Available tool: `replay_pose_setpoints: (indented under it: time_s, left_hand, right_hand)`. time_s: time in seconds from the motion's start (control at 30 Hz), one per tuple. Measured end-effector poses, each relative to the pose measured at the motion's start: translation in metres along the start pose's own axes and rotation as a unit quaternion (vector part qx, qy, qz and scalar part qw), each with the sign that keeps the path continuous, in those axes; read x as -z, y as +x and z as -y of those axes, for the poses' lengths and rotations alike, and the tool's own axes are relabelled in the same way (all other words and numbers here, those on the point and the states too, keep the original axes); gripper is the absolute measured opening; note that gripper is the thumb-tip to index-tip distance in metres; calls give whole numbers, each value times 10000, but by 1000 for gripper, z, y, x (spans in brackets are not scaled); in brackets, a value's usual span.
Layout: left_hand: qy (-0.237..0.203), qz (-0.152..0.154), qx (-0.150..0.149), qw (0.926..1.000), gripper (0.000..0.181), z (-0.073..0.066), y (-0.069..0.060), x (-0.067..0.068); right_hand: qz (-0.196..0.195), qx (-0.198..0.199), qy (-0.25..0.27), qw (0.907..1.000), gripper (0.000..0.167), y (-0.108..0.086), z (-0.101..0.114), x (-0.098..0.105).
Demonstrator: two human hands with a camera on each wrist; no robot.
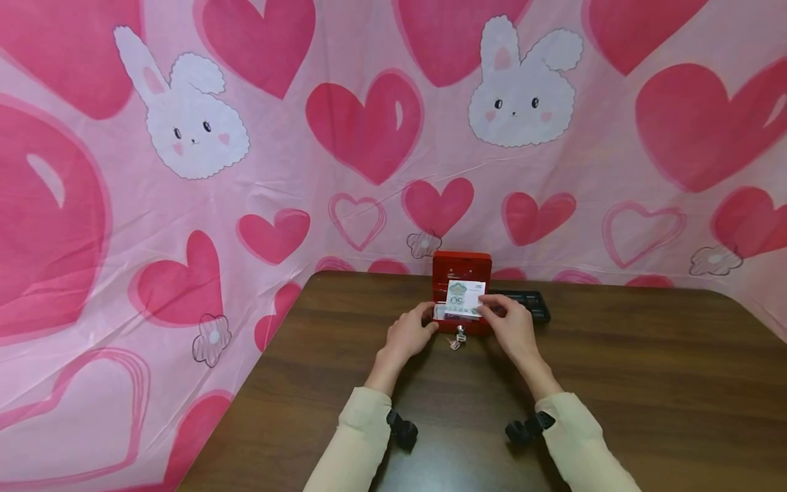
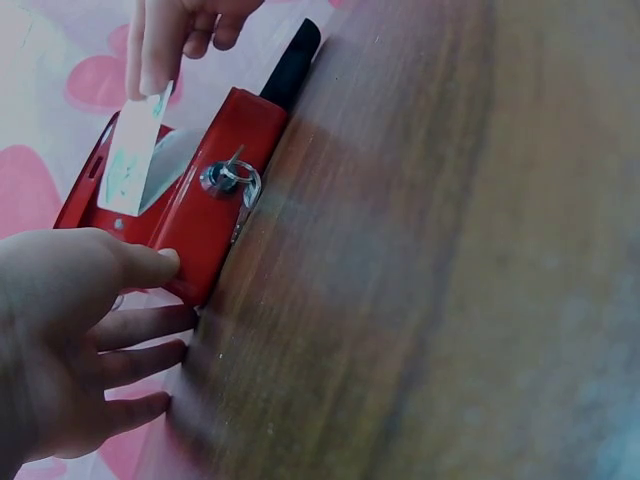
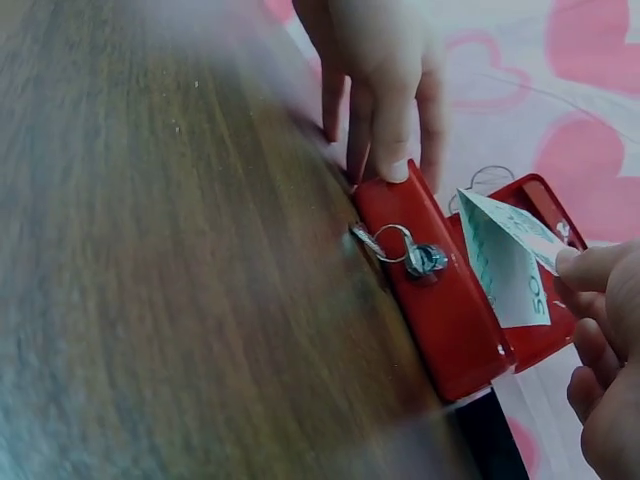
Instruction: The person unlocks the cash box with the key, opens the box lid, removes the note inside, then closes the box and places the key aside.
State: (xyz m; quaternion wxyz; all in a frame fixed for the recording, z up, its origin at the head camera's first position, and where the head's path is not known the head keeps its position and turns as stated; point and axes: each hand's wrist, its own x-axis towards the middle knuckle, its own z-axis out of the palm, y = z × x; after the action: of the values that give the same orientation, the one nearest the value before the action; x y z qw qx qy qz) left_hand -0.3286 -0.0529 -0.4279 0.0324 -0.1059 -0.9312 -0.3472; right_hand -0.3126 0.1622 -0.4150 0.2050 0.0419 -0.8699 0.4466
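Standing by the bench (image 1: 645,396), I see first two pale sleeves (image 1: 363,437), both cut off by the lower edge of the head view, each with a small black wrist camera (image 1: 402,432). Next come the hands. The left hand (image 1: 408,335) has its fingers (image 2: 140,366) nearly straight and spread; its thumb rests on the front of the red box (image 1: 445,328), near the left end, but it has no grip around anything. The right hand (image 1: 513,328) pinches a banknote (image 1: 465,297) between thumb and forefinger, the other fingers loosely bent.

On the front of the box sits a lock (image 2: 215,178), and from it some keys (image 1: 456,343) hang on a ring, too small to count. The banknote is above the box and shows the number 50. In the right wrist view it looks bent, and I cannot tell if it is one note or two. Under it, some pale paper (image 1: 438,311) lies inside the box, mostly covered. The raised lid (image 1: 461,266) stands behind, its lower part hidden by the note.

To the right, a black tray (image 1: 538,306) is half hidden behind the right hand, so I cannot tell its contents. Farthest is a pink cloth (image 1: 344,219) with hearts and rabbits.
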Motion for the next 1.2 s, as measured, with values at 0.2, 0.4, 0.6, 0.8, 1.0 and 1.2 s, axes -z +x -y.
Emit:
replay_pose_setpoints:
  time_s: [0.2,0.4,0.6,0.8,1.0,1.2]
  left_hand:
    - [-11,27,-29,10000,47,1,1,0]
    - [-31,27,-12,10000,48,2,0,0]
    - [-7,30,-6,10000,48,1,0,0]
    - [9,17,-46,10000,47,0,1,-1]
    - [-25,11,-117,9999,48,0,0,0]
    - [-60,42,-90,9999,49,1,0,0]
  right_hand:
    - [21,-119,96,9999,26,-2,-2,3]
    - [-71,-46,143,9999,25,-1,-3,5]
    - [-82,6,348,9994,24,2,-3,10]
    - [188,5,747,9970,31,6,-6,22]
    - [308,-151,1453,9888,41,9,-12,40]
    - [443,-250,1816,9821,49,8,-18,50]
